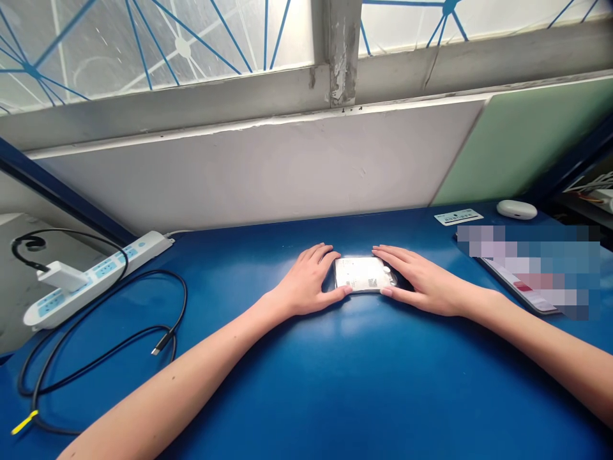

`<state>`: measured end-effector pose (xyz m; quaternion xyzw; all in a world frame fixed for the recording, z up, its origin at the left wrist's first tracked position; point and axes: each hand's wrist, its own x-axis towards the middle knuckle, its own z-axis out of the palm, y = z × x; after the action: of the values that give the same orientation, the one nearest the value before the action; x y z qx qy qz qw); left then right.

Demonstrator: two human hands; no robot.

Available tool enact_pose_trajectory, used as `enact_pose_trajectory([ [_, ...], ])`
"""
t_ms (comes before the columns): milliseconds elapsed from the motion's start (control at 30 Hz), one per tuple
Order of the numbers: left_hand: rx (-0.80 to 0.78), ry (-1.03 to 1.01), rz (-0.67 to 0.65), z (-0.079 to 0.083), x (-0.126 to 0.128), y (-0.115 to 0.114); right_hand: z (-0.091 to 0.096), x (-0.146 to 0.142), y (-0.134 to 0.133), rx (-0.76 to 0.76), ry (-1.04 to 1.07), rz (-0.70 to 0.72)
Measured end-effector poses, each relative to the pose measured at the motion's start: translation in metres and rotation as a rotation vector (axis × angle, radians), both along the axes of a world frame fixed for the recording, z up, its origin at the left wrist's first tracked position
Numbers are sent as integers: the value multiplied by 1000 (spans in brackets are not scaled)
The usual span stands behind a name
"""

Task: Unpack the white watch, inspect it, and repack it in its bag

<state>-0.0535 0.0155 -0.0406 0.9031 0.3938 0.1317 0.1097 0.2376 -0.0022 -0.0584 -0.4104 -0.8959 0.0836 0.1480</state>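
Observation:
A flat, rectangular hard drive with a bright white printed label and dark edges lies on the blue tabletop, its long side facing me. My left hand curves round its left end, thumb at the near edge and fingers reaching past the far left corner. On the opposite end, my right hand has its fingertips at the far right corner and its thumb at the near right one. Both hands grip it by the ends. Glare washes out much of the label, and the palms hide parts of the short sides.
At left, a white power strip carries a white charger with a coiled black cable. At right are a partly blurred tablet-like device, a printed card and a white earbud case. A wall panel borders the back.

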Motion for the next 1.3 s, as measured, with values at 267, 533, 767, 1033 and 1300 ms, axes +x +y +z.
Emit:
enact_pose_trajectory([
  [267,0,-31,1,0,0,-1,-3,2,2,29,3,-4],
  [533,1,-4,4,0,0,0,-1,1,1,41,-36,3],
  [767,-1,-22,6,1,0,-1,-2,-1,1,61,-20,3],
  [1033,4,3,2,1,0,0,-1,-1,1,37,-16,0],
  [1300,1,-1,-34,2,0,1,2,-1,2,-21,15,-38],
])
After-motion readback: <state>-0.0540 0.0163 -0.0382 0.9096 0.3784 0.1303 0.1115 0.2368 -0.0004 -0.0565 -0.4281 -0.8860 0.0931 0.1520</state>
